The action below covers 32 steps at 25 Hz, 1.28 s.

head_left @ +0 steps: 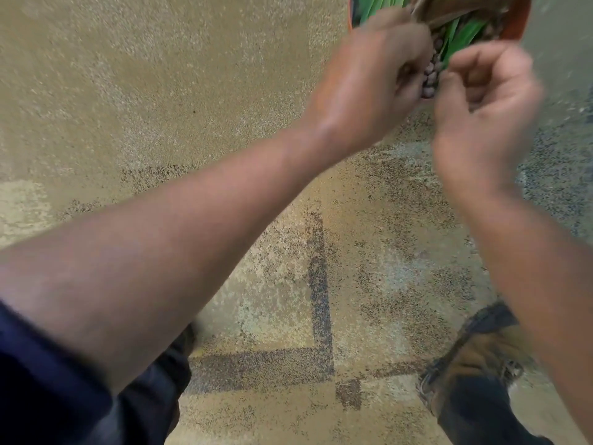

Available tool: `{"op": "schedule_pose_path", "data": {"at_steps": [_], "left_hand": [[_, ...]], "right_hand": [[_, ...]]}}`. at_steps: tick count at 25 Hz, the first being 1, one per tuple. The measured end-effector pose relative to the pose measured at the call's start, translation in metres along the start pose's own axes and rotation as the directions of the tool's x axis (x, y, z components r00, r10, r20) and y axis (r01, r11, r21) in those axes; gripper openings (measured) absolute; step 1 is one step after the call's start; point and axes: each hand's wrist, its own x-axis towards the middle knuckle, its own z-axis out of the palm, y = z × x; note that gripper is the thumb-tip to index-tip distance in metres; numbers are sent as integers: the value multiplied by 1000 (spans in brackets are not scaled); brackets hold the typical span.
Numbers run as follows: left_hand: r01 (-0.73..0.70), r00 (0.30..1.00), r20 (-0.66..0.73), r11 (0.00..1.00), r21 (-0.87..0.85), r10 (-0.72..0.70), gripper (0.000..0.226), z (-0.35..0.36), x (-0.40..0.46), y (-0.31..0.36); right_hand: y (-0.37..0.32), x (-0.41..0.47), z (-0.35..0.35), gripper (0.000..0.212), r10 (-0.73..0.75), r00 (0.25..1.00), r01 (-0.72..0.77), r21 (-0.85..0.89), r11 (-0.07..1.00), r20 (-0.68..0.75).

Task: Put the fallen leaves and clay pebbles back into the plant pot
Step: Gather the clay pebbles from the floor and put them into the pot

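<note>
An orange plant pot [517, 24] stands on the floor at the top right edge, partly cut off by the frame. Green leaves [462, 40] fill it, and brown clay pebbles [431, 79] show between my two hands. My left hand [369, 85] reaches over the pot's near rim with its fingers closed on a bunch of dry brown leaves [455, 8] lying over the green ones. My right hand [487, 104] hovers just right of the pebbles with curled fingers. It is blurred, and I cannot tell whether it holds anything.
The speckled tan floor [160, 91] carries dark taped or painted lines [317, 284] in the middle. My brown shoe [475, 358] and dark trouser legs are at the bottom, below the pot.
</note>
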Motion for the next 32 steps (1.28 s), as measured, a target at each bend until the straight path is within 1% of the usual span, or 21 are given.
{"op": "schedule_pose_path", "data": {"at_steps": [3, 4, 6, 8, 9, 10, 11, 13, 14, 15, 17, 20, 22, 24, 25, 26, 27, 29, 30, 31, 32], "left_hand": [[15, 974, 216, 966, 258, -73, 17, 4, 26, -17], [2, 970, 233, 967, 254, -64, 20, 4, 23, -20], [-74, 991, 122, 989, 130, 58, 26, 4, 5, -20], [-145, 989, 56, 981, 130, 139, 19, 10, -29, -21], [-146, 986, 112, 970, 194, 126, 19, 14, -52, -25], [-104, 973, 227, 962, 254, 45, 24, 17, -79, -33], [-26, 931, 354, 951, 309, -89, 29, 18, -108, -44], [157, 785, 509, 909, 387, -352, 40, 14, -161, -64], [191, 728, 550, 891, 412, -410, 44, 13, -184, -73], [173, 687, 594, 888, 425, -418, 46, 13, -205, -78], [102, 611, 696, 909, 403, -377, 41, 15, -236, -76], [118, 513, 783, 932, 342, -352, 32, 21, -265, -62], [133, 486, 807, 941, 310, -335, 29, 23, -277, -57], [113, 453, 846, 959, 258, -281, 19, 23, -284, -53], [117, 404, 872, 961, 249, -276, 17, 24, -286, -51], [153, 325, 898, 953, 260, -297, 18, 24, -286, -48], [221, 221, 918, 933, 283, -330, 20, 26, -286, -47], [332, -2, 929, 876, 349, -369, 24, 31, -284, -46], [332, -75, 927, 867, 372, -369, 31, 33, -282, -46], [328, -114, 924, 864, 383, -366, 35, 34, -280, -46], [328, -120, 924, 864, 382, -363, 36, 36, -278, -46]], "right_hand": [[13, 25, 0, 18, -4, 999, 10, -128, 992, 43], [19, 26, 1, 19, -29, 999, 33, -151, 988, 27], [32, 18, 4, 18, -118, 992, 111, -169, 979, -31], [54, -5, 4, 14, -147, 988, 135, -203, 970, -46], [68, -22, 3, 13, -107, 994, 104, -240, 965, -3], [83, -39, 1, 14, -19, 997, 41, -294, 955, 78], [100, -54, -1, 16, 119, 979, -51, -367, 929, 167], [127, -78, -5, 25, 422, 868, -257, -490, 833, 263], [135, -86, -4, 28, 517, 809, -331, -510, 794, 280], [140, -94, -1, 29, 558, 772, -354, -521, 776, 306], [142, -112, 12, 22, 529, 733, -234, -572, 786, 427], [135, -146, 33, 14, 480, 640, -55, -588, 807, 600], [129, -163, 38, 9, 497, 603, 9, -629, 778, 624], [127, -174, 36, 13, 520, 608, 53, -685, 727, 599], [128, -180, 32, 18, 544, 604, 64, -716, 696, 583], [130, -187, 27, 21, 582, 569, 77, -742, 666, 581], [131, -195, 23, 21, 627, 502, 94, -758, 645, 596], [129, -208, 17, 15, 688, 317, 108, -746, 657, 652], [127, -212, 18, 11, 687, 251, 93, -724, 684, 682], [125, -214, 22, 9, 675, 214, 70, -701, 710, 706], [122, -212, 27, 8, 661, 206, 37, -681, 731, 721]]}}
